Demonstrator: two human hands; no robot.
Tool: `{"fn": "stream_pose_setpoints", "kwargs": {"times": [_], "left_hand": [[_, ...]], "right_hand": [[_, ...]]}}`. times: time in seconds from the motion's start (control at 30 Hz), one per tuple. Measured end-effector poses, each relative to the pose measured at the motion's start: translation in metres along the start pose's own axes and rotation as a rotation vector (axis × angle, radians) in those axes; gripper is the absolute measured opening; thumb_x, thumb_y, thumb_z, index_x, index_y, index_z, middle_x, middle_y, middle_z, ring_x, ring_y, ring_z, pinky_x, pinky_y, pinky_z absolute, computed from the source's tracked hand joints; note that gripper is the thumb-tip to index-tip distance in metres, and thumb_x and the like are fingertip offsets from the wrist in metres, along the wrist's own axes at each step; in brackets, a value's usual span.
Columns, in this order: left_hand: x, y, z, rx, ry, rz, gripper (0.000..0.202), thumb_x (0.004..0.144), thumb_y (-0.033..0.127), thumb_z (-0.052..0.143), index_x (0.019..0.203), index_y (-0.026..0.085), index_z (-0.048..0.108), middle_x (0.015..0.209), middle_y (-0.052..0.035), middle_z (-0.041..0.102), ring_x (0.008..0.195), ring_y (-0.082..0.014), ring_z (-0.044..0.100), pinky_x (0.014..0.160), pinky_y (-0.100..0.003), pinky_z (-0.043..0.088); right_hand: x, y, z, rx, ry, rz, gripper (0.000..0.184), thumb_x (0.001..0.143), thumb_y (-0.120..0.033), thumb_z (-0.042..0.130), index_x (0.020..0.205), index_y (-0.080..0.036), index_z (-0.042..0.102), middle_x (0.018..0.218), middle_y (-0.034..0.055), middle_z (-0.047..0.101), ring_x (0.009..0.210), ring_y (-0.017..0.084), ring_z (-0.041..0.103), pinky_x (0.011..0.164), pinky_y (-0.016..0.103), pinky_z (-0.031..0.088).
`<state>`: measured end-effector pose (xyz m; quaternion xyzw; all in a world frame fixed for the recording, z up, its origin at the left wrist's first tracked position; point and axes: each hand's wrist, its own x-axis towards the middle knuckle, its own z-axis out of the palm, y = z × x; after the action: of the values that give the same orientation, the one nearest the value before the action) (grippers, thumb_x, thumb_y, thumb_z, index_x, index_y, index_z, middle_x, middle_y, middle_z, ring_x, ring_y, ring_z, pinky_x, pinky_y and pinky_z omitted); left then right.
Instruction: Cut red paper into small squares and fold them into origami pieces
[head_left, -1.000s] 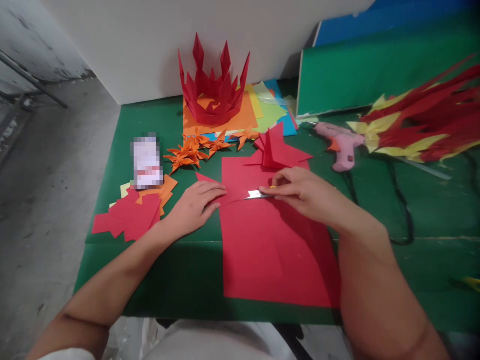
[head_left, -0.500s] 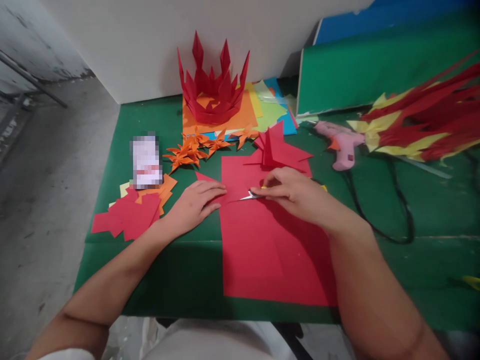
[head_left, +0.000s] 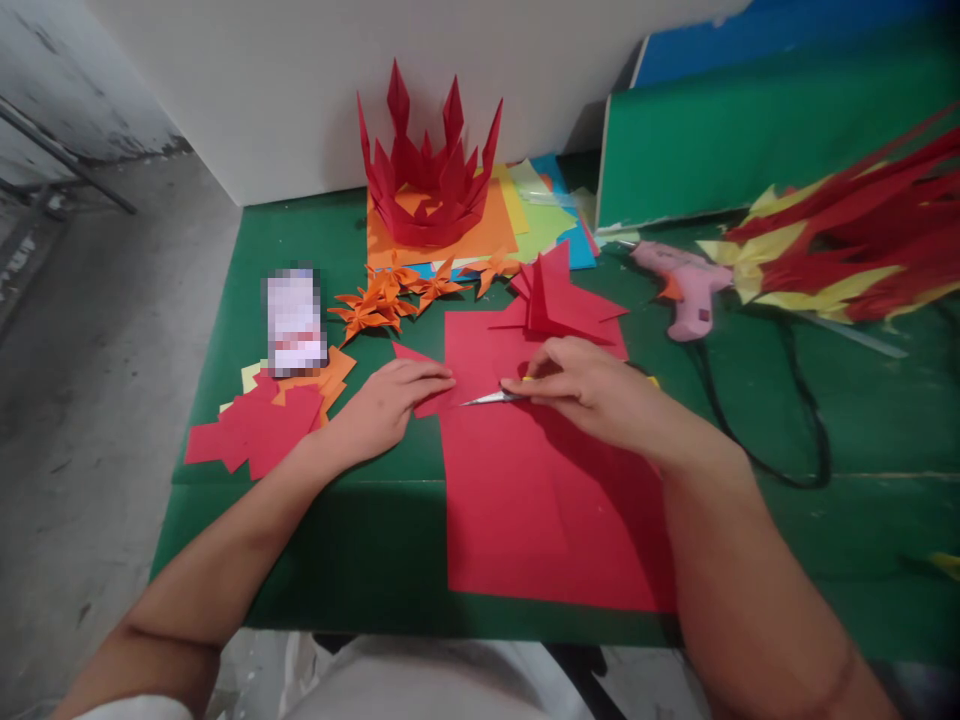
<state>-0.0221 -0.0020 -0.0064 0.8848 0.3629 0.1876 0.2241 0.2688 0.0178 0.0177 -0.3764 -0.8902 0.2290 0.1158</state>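
My right hand [head_left: 574,385] is closed around small scissors [head_left: 491,397] with silver blades and a bit of yellow showing at the handle. The blades lie together, pointing left at a small red paper piece [head_left: 416,355]. My left hand [head_left: 386,400] pinches this piece, its fingers close together and partly covering it. Beneath the scissors lies a large red paper sheet [head_left: 555,520]; red on red makes the small piece's right edge hard to make out. A folded red paper shape [head_left: 551,295] stands on the sheet's far end, just beyond my right hand.
Beyond my hands are orange paper flowers [head_left: 371,310] and a red paper crown [head_left: 427,225] on coloured sheets. Paper scraps [head_left: 255,430] and a blurred phone-like object [head_left: 294,320] lie left. A pink glue gun [head_left: 690,285] with a black cord and red-yellow streamers [head_left: 847,240] lie right.
The scissor blades have come together, and their tip now reaches farther left. A red paper edge shows more below my left fingertips. Both hands stay nearly in place.
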Motion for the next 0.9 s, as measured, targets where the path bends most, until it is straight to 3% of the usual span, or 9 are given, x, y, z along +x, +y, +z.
{"fn": "stream_pose_setpoints", "kwargs": {"times": [0.3,0.57,0.9], "left_hand": [[0.002,0.000,-0.003,0.004,-0.014,0.003,0.051,0.086,-0.002,0.036,0.125,0.019,0.061,0.131,-0.0088,0.063,0.122,-0.0210,0.058,0.103,-0.043,0.046],[0.002,0.000,-0.003,0.005,-0.003,0.022,0.046,0.088,0.000,0.036,0.124,0.016,0.062,0.129,-0.0109,0.064,0.120,-0.0205,0.058,0.103,-0.042,0.045],[0.004,0.000,-0.005,-0.013,-0.025,-0.004,0.047,0.090,0.002,0.036,0.123,0.021,0.063,0.130,-0.0091,0.064,0.120,-0.0206,0.059,0.103,-0.044,0.045]], "right_hand": [[0.004,-0.006,0.004,0.063,-0.029,-0.009,0.035,0.096,-0.028,0.044,0.115,-0.025,0.074,0.094,0.0113,0.061,0.087,0.024,0.054,0.072,0.036,0.044],[0.008,-0.013,0.011,0.057,-0.029,-0.045,0.034,0.096,-0.024,0.045,0.114,-0.027,0.073,0.092,0.0101,0.060,0.085,0.022,0.054,0.070,0.033,0.043],[0.013,-0.019,0.013,0.079,-0.035,-0.083,0.035,0.097,-0.024,0.044,0.114,-0.027,0.073,0.093,0.0102,0.060,0.087,0.022,0.055,0.070,0.033,0.045]]}}
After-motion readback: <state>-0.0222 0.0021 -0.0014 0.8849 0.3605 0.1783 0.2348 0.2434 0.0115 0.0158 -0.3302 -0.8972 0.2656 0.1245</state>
